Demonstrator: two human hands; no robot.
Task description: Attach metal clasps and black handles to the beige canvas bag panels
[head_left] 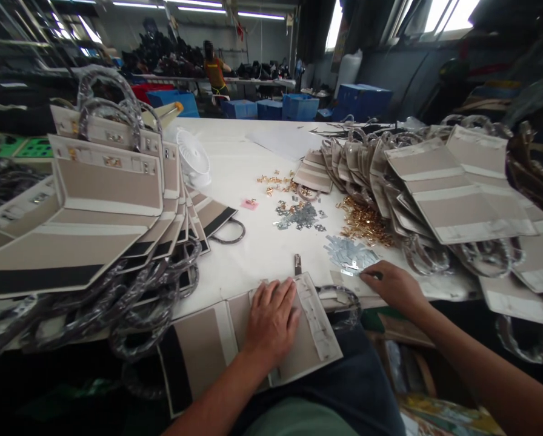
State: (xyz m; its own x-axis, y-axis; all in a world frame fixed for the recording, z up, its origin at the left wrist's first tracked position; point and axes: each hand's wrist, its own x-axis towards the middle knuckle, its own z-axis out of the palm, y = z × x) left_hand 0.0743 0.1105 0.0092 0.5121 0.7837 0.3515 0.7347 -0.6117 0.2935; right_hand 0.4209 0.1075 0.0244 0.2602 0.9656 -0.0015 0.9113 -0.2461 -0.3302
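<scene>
Rests the left hand (274, 321) palm down on an unfinished beige handbag body (299, 351), with fingers slightly parted, pressing rather than gripping. Holds the right hand (396, 287) low over the table (239, 260), with thumb and forefinger close together at the end of a flat metal strip (346, 273); cannot tell whether pinched on it or only beside it. Has the handbag body directly under the left palm, opened flat across the table's near edge and the lap, with a black band (176, 357) toward the left and a plastic-wrapped handle (356, 300) toward the right, near the right fingertips. Shows a small metal-ended tab (297, 263) at the bag's far edge.

Just beyond the right hand, gives way to a heap of metal strips (344, 249), then to gold-coloured fittings (366, 223) and grey perforated plates (301, 214). Farther left, includes a pink slip (249, 204) and a white fan (193, 151). Rises on either side to a left stack of handbag bodies (108, 181) and a right stack (457, 181). Cannot make out any lettering on bags or slip; too small and blurred. Ends at blue bins (300, 108) and a co-worker (216, 71).
</scene>
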